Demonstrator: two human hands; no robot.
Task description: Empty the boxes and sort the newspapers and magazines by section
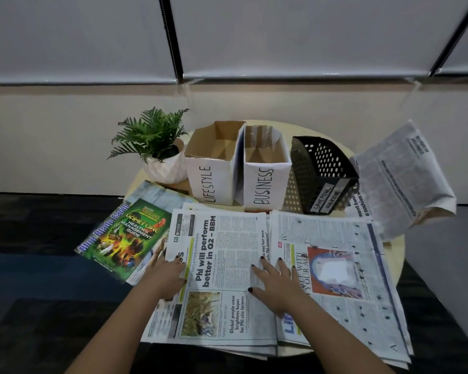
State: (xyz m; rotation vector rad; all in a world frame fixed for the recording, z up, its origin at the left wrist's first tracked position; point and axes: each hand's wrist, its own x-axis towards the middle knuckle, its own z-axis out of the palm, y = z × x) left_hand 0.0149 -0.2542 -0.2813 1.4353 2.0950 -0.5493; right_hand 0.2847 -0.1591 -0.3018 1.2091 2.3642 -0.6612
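Two white-wrapped boxes stand empty at the back of the round table (392, 255): one marked LIFESTYLE (211, 168), one marked BUSINESS (265, 174). Beside them is an empty black perforated holder (322, 171) labelled GAMEFOWL MAGAZINE. A business newspaper (222, 265) lies in front, with a lifestyle newspaper (341, 268) to its right. A green gamefowl magazine (125, 236) lies at the left edge. My left hand (168, 276) grips the business paper's left edge. My right hand (276, 284) lies flat with spread fingers across the seam between both papers.
A potted fern (157, 147) in a white pot stands at the back left. Another newspaper (400, 179) hangs crumpled over the table's right rear edge. More papers lie under the magazine. A pale wall and blinds rise behind; dark floor surrounds the table.
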